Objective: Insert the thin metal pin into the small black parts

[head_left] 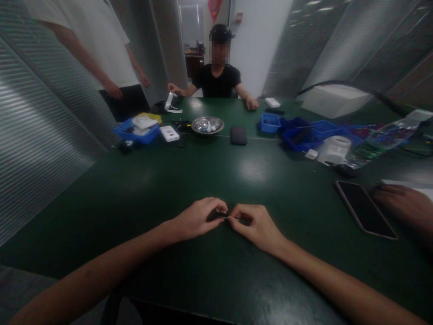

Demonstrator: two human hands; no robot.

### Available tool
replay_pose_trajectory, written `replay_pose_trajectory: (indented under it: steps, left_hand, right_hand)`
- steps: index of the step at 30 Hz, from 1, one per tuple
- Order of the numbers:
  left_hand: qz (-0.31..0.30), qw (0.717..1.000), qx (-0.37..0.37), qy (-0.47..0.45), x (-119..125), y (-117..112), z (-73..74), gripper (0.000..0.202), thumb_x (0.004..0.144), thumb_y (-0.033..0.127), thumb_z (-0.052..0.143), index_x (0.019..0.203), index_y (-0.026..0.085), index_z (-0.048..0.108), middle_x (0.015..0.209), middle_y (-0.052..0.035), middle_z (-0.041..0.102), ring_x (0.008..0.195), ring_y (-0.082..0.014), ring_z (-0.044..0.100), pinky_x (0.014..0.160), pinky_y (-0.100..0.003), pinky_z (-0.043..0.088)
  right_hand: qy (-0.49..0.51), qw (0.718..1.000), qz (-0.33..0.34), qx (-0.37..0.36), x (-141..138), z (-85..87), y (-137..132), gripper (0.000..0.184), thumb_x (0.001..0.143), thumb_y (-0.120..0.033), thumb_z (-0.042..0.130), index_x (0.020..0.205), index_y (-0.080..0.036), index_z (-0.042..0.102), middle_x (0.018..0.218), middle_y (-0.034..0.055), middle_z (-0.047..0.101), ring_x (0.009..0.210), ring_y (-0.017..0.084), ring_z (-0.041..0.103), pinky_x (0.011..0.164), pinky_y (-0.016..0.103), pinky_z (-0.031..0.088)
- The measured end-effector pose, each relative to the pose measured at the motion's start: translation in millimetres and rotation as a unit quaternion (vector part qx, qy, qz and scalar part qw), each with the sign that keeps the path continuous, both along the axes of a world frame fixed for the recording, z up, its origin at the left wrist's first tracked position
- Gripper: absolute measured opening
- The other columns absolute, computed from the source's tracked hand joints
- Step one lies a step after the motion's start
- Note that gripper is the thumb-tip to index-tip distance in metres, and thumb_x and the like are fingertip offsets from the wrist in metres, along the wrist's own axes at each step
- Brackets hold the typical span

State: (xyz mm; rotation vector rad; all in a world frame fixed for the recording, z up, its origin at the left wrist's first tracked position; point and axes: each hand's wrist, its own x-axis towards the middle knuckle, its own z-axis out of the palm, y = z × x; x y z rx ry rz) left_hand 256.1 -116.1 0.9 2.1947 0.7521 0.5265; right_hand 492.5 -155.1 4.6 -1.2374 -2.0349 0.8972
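Note:
My left hand (198, 219) and my right hand (255, 225) rest on the dark green table (169, 180) close to its near edge. Their fingertips meet in the middle. Both hands are closed in a pinch on a small dark object (223, 215) held between them; it is too small to name. My forearms stretch back toward the lower corners of the view.
A black phone (363, 207) lies at the right, beside another person's hand (404, 205). Farther off are blue trays (297, 128), a metal bowl (207, 125), a black pad (238, 135) and a white box (334, 100). One person sits at the far end; another stands at left.

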Motion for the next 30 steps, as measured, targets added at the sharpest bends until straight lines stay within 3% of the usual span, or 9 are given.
replay_pose_trajectory:
  steps: [7,11,17,21,25,27,30]
  left_hand:
    - [-0.006,1.0,0.006,0.005,2.3,-0.3,1.3,0.028,0.094,0.02,0.066,0.122,0.02,0.062,0.116,-0.0084,0.065,0.111,-0.0217,0.062,0.097,-0.036,0.05]
    - [-0.021,1.0,-0.008,0.011,-13.6,-4.8,2.2,0.037,0.096,0.017,0.061,0.133,0.023,0.06,0.122,-0.0099,0.064,0.115,-0.0218,0.062,0.099,-0.037,0.051]
    - [0.026,0.998,-0.014,0.05,-83.1,10.4,-1.4,0.046,0.1,0.017,0.053,0.144,0.027,0.053,0.128,-0.0091,0.064,0.117,-0.0197,0.063,0.103,-0.039,0.05]
    - [0.148,0.985,0.016,0.086,-140.9,53.2,-3.1,0.047,0.099,0.026,0.055,0.146,0.024,0.051,0.129,-0.0091,0.066,0.112,-0.0212,0.066,0.099,-0.038,0.053]
    - [0.289,0.949,0.039,0.116,-193.5,96.9,-0.5,0.053,0.096,0.034,0.06,0.146,0.019,0.05,0.129,-0.0113,0.067,0.113,-0.0242,0.066,0.099,-0.039,0.052]
    - [0.341,0.931,0.036,0.124,-215.5,108.6,0.8,0.056,0.093,0.035,0.063,0.145,0.017,0.051,0.128,-0.0121,0.067,0.114,-0.025,0.065,0.102,-0.039,0.05]
    - [0.359,0.921,0.031,0.149,-241.7,112.2,1.9,0.058,0.092,0.034,0.066,0.145,0.015,0.051,0.128,-0.0109,0.067,0.113,-0.0246,0.065,0.104,-0.039,0.047]
  right_hand:
    - [0.029,1.0,0.007,-0.004,0.3,2.8,-2.5,0.019,0.095,-0.029,0.063,0.082,-0.018,0.071,0.074,0.0005,0.069,0.065,0.014,0.061,0.062,0.025,0.042]
    - [0.039,0.999,-0.013,-0.022,5.0,2.0,-0.7,0.021,0.097,-0.032,0.062,0.084,-0.018,0.072,0.074,0.0012,0.07,0.065,0.015,0.061,0.06,0.025,0.043]
    - [0.042,0.998,-0.015,-0.036,7.8,0.2,0.5,0.021,0.096,-0.033,0.063,0.085,-0.018,0.073,0.076,0.0014,0.07,0.066,0.015,0.062,0.059,0.025,0.044]
    - [0.039,0.999,-0.014,-0.035,7.6,0.1,-0.4,0.02,0.096,-0.032,0.063,0.085,-0.018,0.073,0.076,0.0011,0.07,0.066,0.014,0.061,0.059,0.025,0.044]
    - [0.041,0.999,-0.013,-0.032,7.8,-0.1,-1.2,0.019,0.096,-0.031,0.064,0.085,-0.018,0.073,0.076,0.0011,0.07,0.066,0.014,0.062,0.06,0.025,0.044]
    - [0.042,0.998,-0.013,-0.033,8.0,-0.2,-1.2,0.019,0.096,-0.031,0.064,0.085,-0.018,0.073,0.077,0.0013,0.071,0.066,0.014,0.062,0.06,0.025,0.044]
    - [0.043,0.998,-0.011,-0.034,8.0,-0.7,-0.6,0.019,0.096,-0.031,0.063,0.086,-0.018,0.073,0.078,0.0015,0.071,0.067,0.015,0.063,0.061,0.025,0.045]
